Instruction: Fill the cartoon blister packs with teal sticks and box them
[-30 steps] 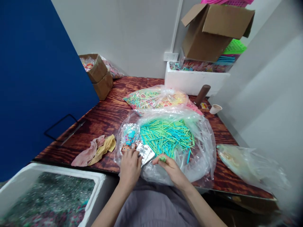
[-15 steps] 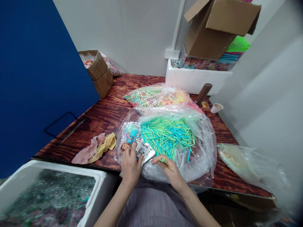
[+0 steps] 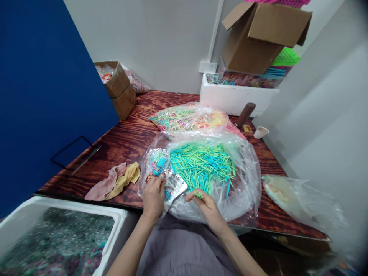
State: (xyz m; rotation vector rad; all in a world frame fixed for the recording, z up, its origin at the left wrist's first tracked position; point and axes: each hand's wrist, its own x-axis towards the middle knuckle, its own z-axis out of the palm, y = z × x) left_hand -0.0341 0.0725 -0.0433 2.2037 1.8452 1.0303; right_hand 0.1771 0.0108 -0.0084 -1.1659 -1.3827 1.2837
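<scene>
On the streaky red table (image 3: 123, 140), printed packet (image 3: 157, 165) left of loose blue-green sticks (image 3: 202, 165) heaped amid clear plastic (image 3: 247, 172) — bright lettering, too small to read from where I stand. Right hand (image 3: 208, 207) curled round green stick bundle (image 3: 198, 195), ends showing. Left hand (image 3: 153, 197) at silver packets (image 3: 178, 184), fingers bunched — can't tell if gripping.

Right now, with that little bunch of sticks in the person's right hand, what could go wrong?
The green sticks gripped in the right hand could slip and drop back among the loose green and blue sticks just beyond.
The silver packet beside the left hand lies near the front edge of the table, so a careless nudge might send it off.
The paper cup stands near the right edge and could get knocked over.
</scene>
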